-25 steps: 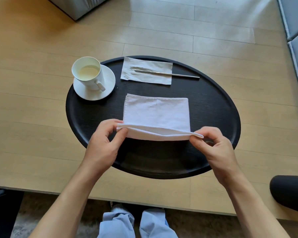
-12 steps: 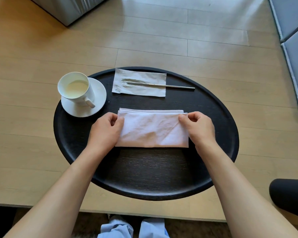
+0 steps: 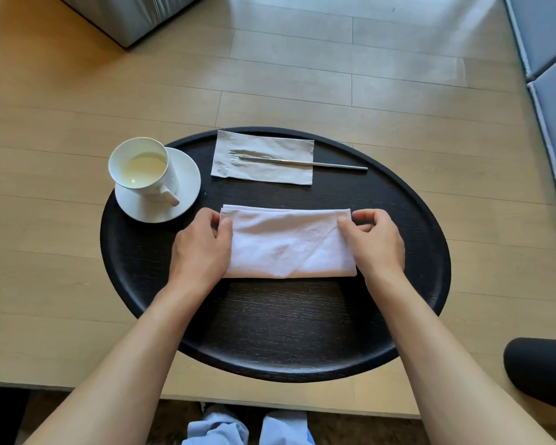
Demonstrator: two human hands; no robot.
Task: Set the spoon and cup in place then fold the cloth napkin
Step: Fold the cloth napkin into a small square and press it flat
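Note:
A white cloth napkin [image 3: 288,244] lies folded into a long strip in the middle of a black oval tray [image 3: 270,329]. My left hand [image 3: 201,248] pinches its left end and my right hand [image 3: 374,240] pinches its right end, thumbs on top at the far corners. A white cup [image 3: 142,170] holding pale liquid stands on a white saucer [image 3: 187,187] at the tray's far left. A thin metal spoon [image 3: 302,162] rests across a grey paper napkin [image 3: 264,144] at the tray's far edge, handle pointing right.
The tray sits on a light wooden table [image 3: 45,220]. A grey box [image 3: 135,14] stands at the far left, grey cushions [image 3: 552,91] run along the right, and a dark rounded object [image 3: 543,370] is at the near right. My knees show below the table edge.
The near edge of the napkin was lifted and folded over onto the far edge, halving it into a strip. Both hands moved away from me and now hold its far corners.

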